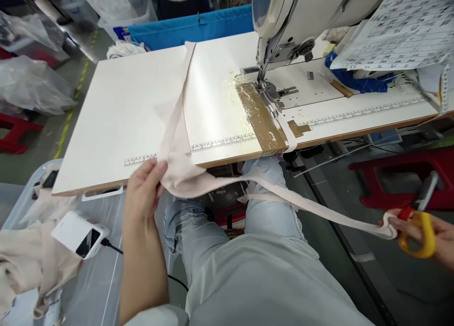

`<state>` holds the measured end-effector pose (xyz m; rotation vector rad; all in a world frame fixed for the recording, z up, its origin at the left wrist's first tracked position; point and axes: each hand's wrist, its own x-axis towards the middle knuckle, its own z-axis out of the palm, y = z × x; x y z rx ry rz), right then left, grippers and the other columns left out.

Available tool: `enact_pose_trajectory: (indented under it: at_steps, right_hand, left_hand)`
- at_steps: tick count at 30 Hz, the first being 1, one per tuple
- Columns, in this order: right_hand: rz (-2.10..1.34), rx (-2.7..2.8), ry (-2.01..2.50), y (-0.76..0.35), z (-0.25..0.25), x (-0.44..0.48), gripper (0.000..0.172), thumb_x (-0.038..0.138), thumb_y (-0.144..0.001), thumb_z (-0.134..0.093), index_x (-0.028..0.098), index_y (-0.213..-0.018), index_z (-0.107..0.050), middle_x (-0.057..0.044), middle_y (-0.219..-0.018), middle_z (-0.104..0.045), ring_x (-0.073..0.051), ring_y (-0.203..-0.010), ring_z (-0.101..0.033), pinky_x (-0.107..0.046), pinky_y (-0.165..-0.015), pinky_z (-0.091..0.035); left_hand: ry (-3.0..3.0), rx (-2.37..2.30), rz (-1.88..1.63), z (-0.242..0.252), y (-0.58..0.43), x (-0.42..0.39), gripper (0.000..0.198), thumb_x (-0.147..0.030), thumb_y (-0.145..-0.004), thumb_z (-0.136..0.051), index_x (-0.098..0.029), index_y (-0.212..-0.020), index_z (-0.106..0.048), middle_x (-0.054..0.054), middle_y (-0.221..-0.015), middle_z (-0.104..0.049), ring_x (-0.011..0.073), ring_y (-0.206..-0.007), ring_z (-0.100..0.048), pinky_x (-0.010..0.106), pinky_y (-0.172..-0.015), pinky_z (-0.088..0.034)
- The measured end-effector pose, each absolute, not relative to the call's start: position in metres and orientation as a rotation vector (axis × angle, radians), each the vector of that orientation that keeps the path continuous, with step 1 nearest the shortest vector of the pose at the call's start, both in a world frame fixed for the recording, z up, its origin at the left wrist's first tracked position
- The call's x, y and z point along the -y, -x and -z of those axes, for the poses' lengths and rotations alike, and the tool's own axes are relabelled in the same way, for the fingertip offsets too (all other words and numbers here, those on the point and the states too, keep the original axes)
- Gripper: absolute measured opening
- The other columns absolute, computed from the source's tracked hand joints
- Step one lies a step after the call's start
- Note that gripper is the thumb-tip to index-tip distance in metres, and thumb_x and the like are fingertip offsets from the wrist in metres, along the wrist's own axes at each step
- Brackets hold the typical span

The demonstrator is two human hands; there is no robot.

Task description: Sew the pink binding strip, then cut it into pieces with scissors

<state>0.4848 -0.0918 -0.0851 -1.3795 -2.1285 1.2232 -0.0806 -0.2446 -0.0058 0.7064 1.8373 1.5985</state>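
A pale pink fabric piece [182, 167] hangs over the table's front edge, one narrow end lying across the white tabletop. Its edge is pinched in my left hand [144, 186], between thumb and fingers. From there a long strip of the same cloth stretches over my lap to my right hand [422, 233], far to the right. That hand grips the strip's end together with scissors [420, 222] that have yellow and red handles. The scissors' blades point up and away; part of the right hand is cut off by the frame.
A sewing machine [283, 23] stands on the table [117, 103], a pale band hanging below its foot. To the left, a plastic bin [102, 274] holds cloth and a white device [80, 233]. Red stools [407, 174] and a paper sheet [397, 32] are at right.
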Motion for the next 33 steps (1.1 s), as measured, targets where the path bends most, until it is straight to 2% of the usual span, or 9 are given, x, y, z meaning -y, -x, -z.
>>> enact_pose_trajectory:
  at_steps: [3, 6, 8, 10, 11, 15, 22, 29, 33]
  right_hand:
    - [-1.105, 2.035, 1.679, -0.467, 0.091, 0.093, 0.034, 0.065, -0.068, -0.07, 0.033, -0.079, -0.065, -0.011, -0.068, -0.072, -0.035, -0.053, -0.066, -0.048, -0.038, -0.051]
    - [-1.031, 2.177, 1.79, -0.423, 0.094, 0.095, 0.034, 0.056, -0.057, -0.075, 0.031, -0.076, -0.063, -0.009, -0.057, -0.066, -0.032, -0.043, -0.059, -0.044, -0.034, -0.044]
    - [-1.128, 2.257, 1.66, -0.382, 0.093, 0.103, 0.034, 0.055, -0.063, -0.074, 0.03, -0.083, -0.063, -0.007, -0.066, -0.069, -0.029, -0.05, -0.061, -0.041, -0.041, -0.048]
    - [-1.431, 2.308, 1.323, -0.337, 0.089, 0.115, 0.035, 0.059, -0.076, -0.067, 0.026, -0.087, -0.059, -0.007, -0.074, -0.068, -0.027, -0.063, -0.065, -0.037, -0.05, -0.054]
    - [-1.568, 2.373, 1.14, -0.315, 0.086, 0.12, 0.035, 0.059, -0.082, -0.064, 0.025, -0.084, -0.057, -0.004, -0.075, -0.064, -0.024, -0.067, -0.064, -0.035, -0.057, -0.056]
    - [-1.793, 2.697, 0.496, -0.241, 0.076, 0.122, 0.037, 0.053, -0.096, -0.05, 0.024, -0.073, -0.044, 0.002, -0.067, -0.052, -0.016, -0.059, -0.052, -0.027, -0.052, -0.048]
    - [-1.995, 2.966, 0.058, -0.182, 0.079, 0.093, 0.045, 0.06, -0.094, -0.046, 0.022, -0.072, -0.046, 0.004, -0.065, -0.042, -0.012, -0.057, -0.04, -0.025, -0.05, -0.036]
    - [-1.72, 3.238, -0.002, -0.157, 0.075, 0.097, 0.047, 0.063, -0.089, -0.048, 0.022, -0.068, -0.039, 0.004, -0.062, -0.039, -0.012, -0.056, -0.035, -0.026, -0.053, -0.027]
    - [-1.289, 3.34, 0.068, -0.158, 0.072, 0.103, 0.043, 0.059, -0.09, -0.05, 0.022, -0.069, -0.042, 0.003, -0.061, -0.044, -0.014, -0.054, -0.037, -0.027, -0.053, -0.022]
  left_hand:
    - [-0.518, -1.739, -1.408, 0.042, 0.06, 0.28, 0.034, -0.043, -0.066, -0.083, -0.015, -0.078, -0.07, -0.008, -0.042, -0.045, 0.0027, -0.033, -0.026, 0.017, -0.034, -0.017]
    - [-0.453, -1.661, -1.287, 0.075, 0.032, 0.293, 0.032, -0.042, -0.069, -0.08, -0.015, -0.082, -0.071, -0.006, -0.037, -0.049, 0.0073, -0.032, -0.042, 0.018, -0.036, -0.031]
    - [-0.416, -1.563, -1.321, 0.088, 0.012, 0.294, 0.035, -0.044, -0.07, -0.079, -0.015, -0.087, -0.07, 0.002, -0.052, -0.065, 0.0142, -0.046, -0.061, 0.021, -0.044, -0.045]
    - [-0.371, -1.481, -1.377, 0.093, -0.007, 0.294, 0.038, -0.046, -0.071, -0.078, -0.014, -0.09, -0.068, 0.009, -0.072, -0.074, 0.0207, -0.065, -0.072, 0.024, -0.052, -0.053]
    - [-0.346, -1.457, -1.403, 0.094, -0.014, 0.294, 0.039, -0.048, -0.073, -0.077, -0.014, -0.091, -0.067, 0.01, -0.078, -0.075, 0.0227, -0.072, -0.074, 0.026, -0.055, -0.055]
    - [-0.257, -1.407, -1.455, 0.091, -0.029, 0.299, 0.039, -0.05, -0.075, -0.077, -0.015, -0.086, -0.064, 0.009, -0.079, -0.075, 0.0238, -0.078, -0.076, 0.026, -0.06, -0.059]
    - [-0.181, -1.39, -1.37, 0.093, -0.025, 0.314, 0.044, -0.053, -0.073, -0.079, -0.013, -0.087, -0.067, 0.009, -0.079, -0.076, 0.0239, -0.078, -0.076, 0.024, -0.058, -0.058]
    - [-0.143, -1.384, -1.399, 0.09, -0.029, 0.314, 0.047, -0.056, -0.069, -0.081, -0.013, -0.082, -0.068, 0.009, -0.073, -0.076, 0.0225, -0.071, -0.076, 0.022, -0.057, -0.056]
    - [-0.136, -1.37, -1.426, 0.091, -0.028, 0.313, 0.046, -0.055, -0.067, -0.082, -0.013, -0.078, -0.066, 0.007, -0.066, -0.074, 0.0211, -0.066, -0.075, 0.021, -0.055, -0.055]
